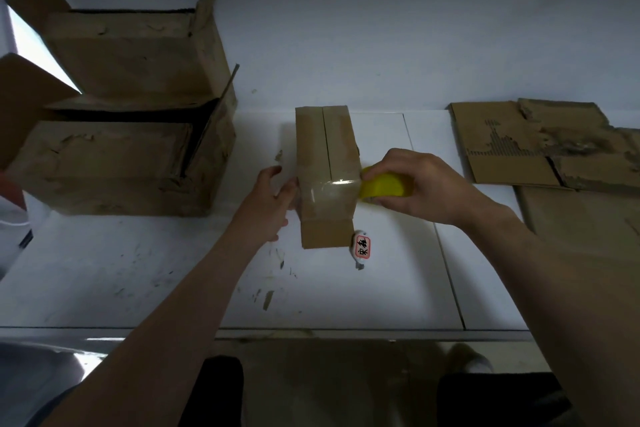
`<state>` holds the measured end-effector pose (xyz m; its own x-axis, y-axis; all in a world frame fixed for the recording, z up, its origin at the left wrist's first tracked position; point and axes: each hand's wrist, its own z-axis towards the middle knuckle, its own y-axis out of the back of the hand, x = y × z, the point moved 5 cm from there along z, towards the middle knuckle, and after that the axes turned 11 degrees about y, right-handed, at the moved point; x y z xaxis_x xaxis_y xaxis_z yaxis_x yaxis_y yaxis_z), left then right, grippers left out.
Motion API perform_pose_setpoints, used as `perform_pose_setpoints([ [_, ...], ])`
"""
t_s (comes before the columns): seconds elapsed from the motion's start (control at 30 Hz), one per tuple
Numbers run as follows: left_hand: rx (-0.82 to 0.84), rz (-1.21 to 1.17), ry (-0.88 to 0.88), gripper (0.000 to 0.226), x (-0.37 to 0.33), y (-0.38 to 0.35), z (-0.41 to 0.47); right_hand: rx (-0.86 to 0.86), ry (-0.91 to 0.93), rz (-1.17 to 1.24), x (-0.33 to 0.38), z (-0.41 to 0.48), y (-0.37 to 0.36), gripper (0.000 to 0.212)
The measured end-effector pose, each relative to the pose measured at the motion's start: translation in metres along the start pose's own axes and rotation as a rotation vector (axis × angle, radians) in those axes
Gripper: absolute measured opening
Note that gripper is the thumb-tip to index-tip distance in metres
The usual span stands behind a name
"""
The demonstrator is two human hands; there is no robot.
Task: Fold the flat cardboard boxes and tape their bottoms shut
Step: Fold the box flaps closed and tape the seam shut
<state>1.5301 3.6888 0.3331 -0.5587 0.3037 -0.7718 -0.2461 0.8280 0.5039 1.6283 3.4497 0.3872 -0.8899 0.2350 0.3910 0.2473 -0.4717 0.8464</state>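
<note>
Box (pixel 325 149) is braced between both hands | left hand (pixel 273 199): fingers relaxed against its side, tips blurred | dispenser (pixel 382 185) is gripped by right hand (pixel 414 180), half hidden under fingers | tape (pixel 327 192) is stretched across box.

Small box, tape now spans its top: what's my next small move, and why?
Probably draw the yellow dispenser down the box's right wall and tear off: the clear tape already spans the top, while the left hand steadies the other side.
</note>
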Motion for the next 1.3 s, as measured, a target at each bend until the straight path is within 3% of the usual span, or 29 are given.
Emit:
perform_pose_setpoints([
  [0.07, -0.227, -0.04, -0.188, 0.036, -0.013, 0.01, -0.005, 0.011, 0.005, -0.011, 0.0, 0.002, -0.002, 0.038],
  [0.13, -0.319, -0.168, -0.252, 0.032, -0.024, 0.014, -0.008, 0.021, 0.005, -0.005, 0.003, 0.004, -0.007, 0.042],
  [0.17, -0.307, -0.24, -0.225, 0.04, -0.027, 0.011, -0.008, 0.019, 0.0, 0.002, 0.005, 0.005, -0.01, 0.045],
  [0.23, -0.237, -0.344, -0.14, 0.076, -0.028, 0.0, -0.008, 0.001, -0.015, 0.004, 0.01, 0.007, -0.016, 0.052],
  [0.3, -0.241, -0.299, -0.127, 0.105, -0.028, -0.014, -0.01, -0.009, -0.025, -0.005, 0.014, 0.009, -0.02, 0.059],
  [0.4, -0.348, -0.233, -0.126, 0.12, -0.03, -0.023, -0.008, -0.006, -0.054, 0.001, 0.017, 0.008, -0.022, 0.064],
  [0.6, -0.287, -0.443, 0.029, 0.106, -0.026, -0.024, 0.003, -0.012, -0.109, 0.0, 0.014, 0.005, -0.025, 0.062],
  [0.7, -0.281, -0.497, 0.022, 0.055, -0.02, -0.016, 0.005, -0.007, -0.111, 0.006, 0.013, 0.004, -0.026, 0.06],
  [0.77, -0.25, -0.543, 0.024, 0.033, -0.016, -0.01, 0.007, -0.008, -0.109, 0.012, 0.013, 0.005, -0.027, 0.059],
  [0.9, -0.231, -0.615, 0.078, 0.029, -0.015, -0.003, 0.008, -0.002, -0.095, 0.048, 0.011, 0.006, -0.027, 0.059],
  [0.97, -0.277, -0.495, 0.047, 0.023, -0.019, 0.002, 0.001, 0.003, -0.091, 0.062, 0.01, 0.005, -0.027, 0.06],
  [1.1, -0.395, -0.15, -0.174, 0.046, -0.03, 0.0, -0.016, 0.003, -0.088, 0.055, 0.006, 0.003, -0.023, 0.061],
  [1.23, -0.309, 0.058, -0.236, 0.034, -0.034, -0.014, -0.023, -0.027, -0.125, 0.056, 0.006, 0.003, -0.011, 0.058],
  [1.3, -0.282, 0.114, -0.213, 0.054, -0.032, -0.016, -0.02, -0.084, -0.175, 0.04, 0.009, 0.007, -0.01, 0.053],
])
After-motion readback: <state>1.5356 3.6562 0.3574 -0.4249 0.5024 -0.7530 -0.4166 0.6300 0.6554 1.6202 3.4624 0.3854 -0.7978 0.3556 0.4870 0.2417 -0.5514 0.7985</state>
